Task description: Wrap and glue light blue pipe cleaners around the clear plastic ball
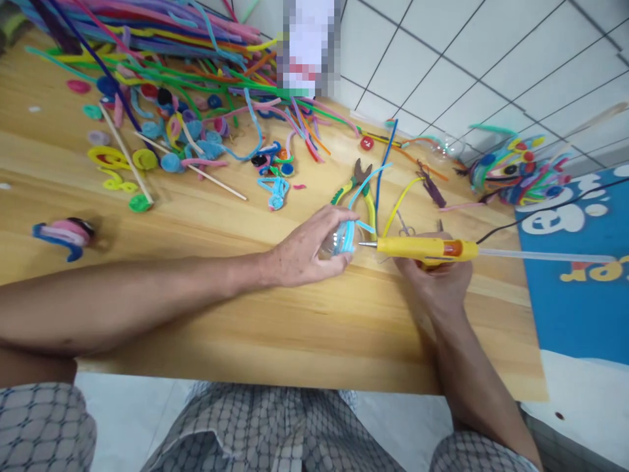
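My left hand (314, 252) is closed around a clear plastic ball (335, 241), thumb on the near side and fingers on the far side. Light-blue pipe cleaner (350, 236) wraps the ball's right face, and a loose end rises from it. My right hand (437, 275) grips a yellow hot glue gun (413, 248) with a clear glue stick out of its back. The gun's metal nozzle points left, close to the blue pipe cleaner; whether it touches I cannot tell. Pliers (362, 180) with green-yellow handles lie just beyond the ball.
Many coloured pipe cleaners (196, 46) are heaped at the back left, with coiled pieces and wooden sticks (125, 151) before them. Decorated figures (515, 172) stand at the back right. A black cord (501, 226) runs right across a blue printed sheet (574, 295).
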`<act>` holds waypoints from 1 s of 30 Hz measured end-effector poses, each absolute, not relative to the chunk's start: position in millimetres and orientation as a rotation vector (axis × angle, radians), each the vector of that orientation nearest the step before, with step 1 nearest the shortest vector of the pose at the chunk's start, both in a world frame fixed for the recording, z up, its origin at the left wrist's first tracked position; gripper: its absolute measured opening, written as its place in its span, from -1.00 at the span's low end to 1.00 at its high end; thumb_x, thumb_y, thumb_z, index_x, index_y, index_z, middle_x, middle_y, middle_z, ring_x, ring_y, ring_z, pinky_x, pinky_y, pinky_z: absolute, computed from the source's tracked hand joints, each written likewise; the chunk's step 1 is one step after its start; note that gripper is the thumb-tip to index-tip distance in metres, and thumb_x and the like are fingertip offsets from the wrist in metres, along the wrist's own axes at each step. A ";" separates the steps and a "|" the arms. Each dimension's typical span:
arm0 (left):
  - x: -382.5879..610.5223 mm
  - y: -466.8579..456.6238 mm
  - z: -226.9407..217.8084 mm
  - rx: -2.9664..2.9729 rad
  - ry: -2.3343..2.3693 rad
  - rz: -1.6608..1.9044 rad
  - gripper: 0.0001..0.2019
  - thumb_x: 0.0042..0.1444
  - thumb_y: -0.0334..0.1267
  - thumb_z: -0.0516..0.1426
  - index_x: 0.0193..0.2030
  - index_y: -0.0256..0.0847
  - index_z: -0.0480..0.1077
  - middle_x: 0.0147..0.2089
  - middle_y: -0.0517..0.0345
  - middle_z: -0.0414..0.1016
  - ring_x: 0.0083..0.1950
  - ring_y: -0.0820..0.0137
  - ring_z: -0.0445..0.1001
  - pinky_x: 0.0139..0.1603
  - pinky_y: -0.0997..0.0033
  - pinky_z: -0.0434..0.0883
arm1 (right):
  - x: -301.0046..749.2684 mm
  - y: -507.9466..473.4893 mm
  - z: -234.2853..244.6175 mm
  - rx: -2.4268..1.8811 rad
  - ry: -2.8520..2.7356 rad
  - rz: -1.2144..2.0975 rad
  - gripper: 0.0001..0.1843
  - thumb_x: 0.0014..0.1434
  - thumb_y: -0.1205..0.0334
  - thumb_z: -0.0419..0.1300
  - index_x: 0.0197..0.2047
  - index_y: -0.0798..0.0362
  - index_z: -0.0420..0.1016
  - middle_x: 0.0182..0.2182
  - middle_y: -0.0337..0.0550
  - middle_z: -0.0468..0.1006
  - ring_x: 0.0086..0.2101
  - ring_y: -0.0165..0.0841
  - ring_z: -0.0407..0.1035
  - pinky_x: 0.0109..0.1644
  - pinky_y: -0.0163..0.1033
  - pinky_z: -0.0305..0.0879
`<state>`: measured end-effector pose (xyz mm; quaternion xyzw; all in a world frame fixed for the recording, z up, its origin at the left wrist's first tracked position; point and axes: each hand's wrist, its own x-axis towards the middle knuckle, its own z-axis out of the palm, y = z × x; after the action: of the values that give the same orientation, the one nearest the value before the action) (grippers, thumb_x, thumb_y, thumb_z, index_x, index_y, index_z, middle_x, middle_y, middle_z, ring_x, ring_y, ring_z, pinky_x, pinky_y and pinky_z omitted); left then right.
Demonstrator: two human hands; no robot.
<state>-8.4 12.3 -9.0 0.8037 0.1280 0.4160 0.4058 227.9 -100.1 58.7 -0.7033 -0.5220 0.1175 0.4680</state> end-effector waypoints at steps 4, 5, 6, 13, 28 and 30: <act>-7.9 12.6 -11.0 2.010 0.346 1.032 -0.38 0.26 -0.24 0.32 0.45 -0.07 0.35 0.41 -0.16 0.55 0.42 0.02 0.58 0.44 -0.10 0.61 | 230.5 -104.6 53.2 -1.725 -1.309 0.225 -0.69 0.02 0.10 0.56 -0.25 -0.10 0.55 -0.38 -0.18 0.70 -0.43 -0.21 0.58 -0.36 -0.09 0.65; -7.7 12.5 -11.4 2.002 0.352 1.030 -0.38 0.25 -0.23 0.33 0.44 -0.06 0.36 0.41 -0.15 0.56 0.41 0.02 0.58 0.43 -0.09 0.61 | 230.8 -105.5 52.3 -1.727 -1.322 0.216 -0.70 0.03 0.12 0.55 -0.25 -0.10 0.54 -0.38 -0.18 0.69 -0.41 -0.20 0.59 -0.33 -0.07 0.67; -7.5 12.4 -11.7 1.997 0.357 1.032 -0.38 0.25 -0.22 0.33 0.44 -0.06 0.37 0.40 -0.14 0.56 0.41 0.03 0.58 0.43 -0.09 0.61 | 231.1 -106.4 51.3 -1.726 -1.335 0.209 -0.72 0.04 0.15 0.54 -0.25 -0.11 0.54 -0.38 -0.19 0.69 -0.40 -0.19 0.60 -0.30 -0.05 0.68; -7.8 11.9 -10.5 2.003 0.345 1.049 -0.41 0.28 -0.22 0.31 0.43 -0.08 0.38 0.36 -0.12 0.58 0.31 0.09 0.62 0.34 0.03 0.64 | 236.2 -111.2 37.5 -1.717 -1.273 0.201 -0.73 0.07 0.30 0.50 -0.18 -0.10 0.58 -0.30 -0.21 0.67 -0.32 -0.19 0.59 -0.17 -0.01 0.69; -7.6 11.5 -7.9 2.035 0.362 1.005 -0.46 0.30 -0.20 0.27 0.40 -0.12 0.37 0.30 -0.12 0.59 0.20 0.18 0.64 0.22 0.13 0.66 | 248.4 -109.0 25.5 -1.671 -1.328 0.134 -0.68 -0.04 0.37 0.45 -0.18 -0.03 0.59 -0.33 -0.26 0.65 -0.37 -0.28 0.55 -0.25 -0.12 0.60; -7.6 11.7 -7.7 2.034 0.352 1.014 -0.45 0.30 -0.20 0.27 0.40 -0.13 0.36 0.30 -0.14 0.59 0.19 0.17 0.64 0.21 0.13 0.67 | 244.8 -107.2 28.2 -1.657 -1.352 0.151 -0.74 -0.03 0.37 0.40 -0.24 -0.04 0.57 -0.37 -0.29 0.63 -0.38 -0.29 0.55 -0.26 -0.14 0.58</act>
<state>-7.6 11.7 -7.7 0.8071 0.1399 0.4024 0.4087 244.8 -107.2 28.2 -0.6788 -0.5536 0.0619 0.4784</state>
